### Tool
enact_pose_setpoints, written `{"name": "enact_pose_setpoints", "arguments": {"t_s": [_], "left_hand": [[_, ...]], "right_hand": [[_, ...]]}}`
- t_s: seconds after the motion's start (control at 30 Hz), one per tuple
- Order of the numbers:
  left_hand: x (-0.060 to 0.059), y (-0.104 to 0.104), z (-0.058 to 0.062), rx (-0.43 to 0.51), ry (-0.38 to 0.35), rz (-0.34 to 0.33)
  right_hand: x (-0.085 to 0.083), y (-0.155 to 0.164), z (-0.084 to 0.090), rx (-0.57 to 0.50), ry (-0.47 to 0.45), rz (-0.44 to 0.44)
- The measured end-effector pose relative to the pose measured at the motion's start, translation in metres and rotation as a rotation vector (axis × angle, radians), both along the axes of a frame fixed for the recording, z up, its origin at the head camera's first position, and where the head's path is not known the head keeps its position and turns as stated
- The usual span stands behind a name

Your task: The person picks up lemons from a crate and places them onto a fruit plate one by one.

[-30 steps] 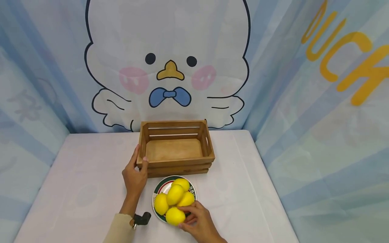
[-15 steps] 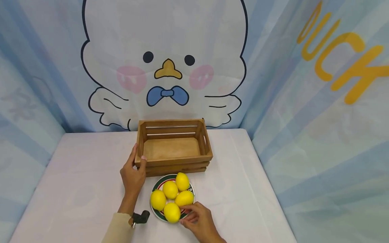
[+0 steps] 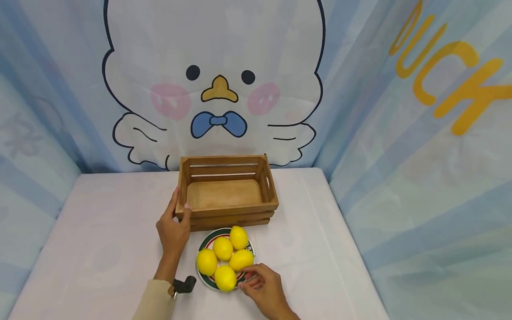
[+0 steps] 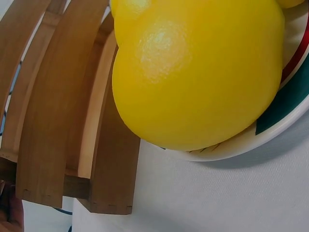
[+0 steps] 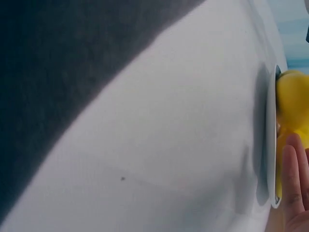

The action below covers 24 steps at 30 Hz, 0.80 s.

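Observation:
My left hand (image 3: 173, 229) holds the left end of a slatted wooden crate (image 3: 228, 215), thumb at the front corner and fingers along the outer side. Right in front of the crate stands a round plate (image 3: 203, 279) with a green and red rim, bearing several yellow lemons (image 3: 223, 248). My right hand (image 3: 266, 289) is at the plate's near right edge, thumb and forefinger apart beside the nearest lemon (image 3: 226, 278). Its fingers (image 5: 292, 181) look fairly straight in the right wrist view, with nothing gripped. One lemon (image 4: 198, 72) fills much of the left wrist view, partly hiding the plate.
A white cloth covers the table (image 3: 312, 249). Behind the crate hangs a light blue curtain (image 3: 340, 58) with a cartoon duck, and more curtain closes off both sides. A small black device (image 3: 185, 285) sits at my left wrist.
My right hand has let go of the nearest lemon, which now lies on the plate. The lemons have spread from a heap into a flatter layout. My left hand stays on the crate.

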State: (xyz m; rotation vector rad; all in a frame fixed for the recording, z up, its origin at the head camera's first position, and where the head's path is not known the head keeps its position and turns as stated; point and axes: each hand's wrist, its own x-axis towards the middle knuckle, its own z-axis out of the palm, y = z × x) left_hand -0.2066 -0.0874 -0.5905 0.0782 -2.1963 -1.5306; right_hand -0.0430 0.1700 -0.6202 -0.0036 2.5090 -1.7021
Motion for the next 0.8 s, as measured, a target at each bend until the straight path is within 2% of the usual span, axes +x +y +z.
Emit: {"name": "enact_pose_setpoints", "arguments": {"t_s": [0.17, 0.4, 0.6, 0.67, 0.8], "left_hand": [[0.001, 0.0, 0.0, -0.006, 0.0, 0.006], [0.003, -0.002, 0.001, 0.004, -0.019, -0.049], [0.003, -0.004, 0.006, -0.005, -0.045, -0.064], [0.002, -0.004, 0.008, -0.024, -0.04, -0.049], [0.007, -0.005, 0.011, -0.085, 0.002, 0.037]], "right_hand": [[-0.003, 0.004, 0.005, 0.043, 0.055, -0.029], [-0.007, 0.011, 0.016, 0.132, 0.087, -0.108], [-0.018, 0.02, 0.03, 0.222, 0.12, -0.155], [-0.022, 0.023, 0.035, 0.252, 0.14, -0.165], [-0.031, 0.03, 0.046, 0.336, 0.189, -0.186]]}}
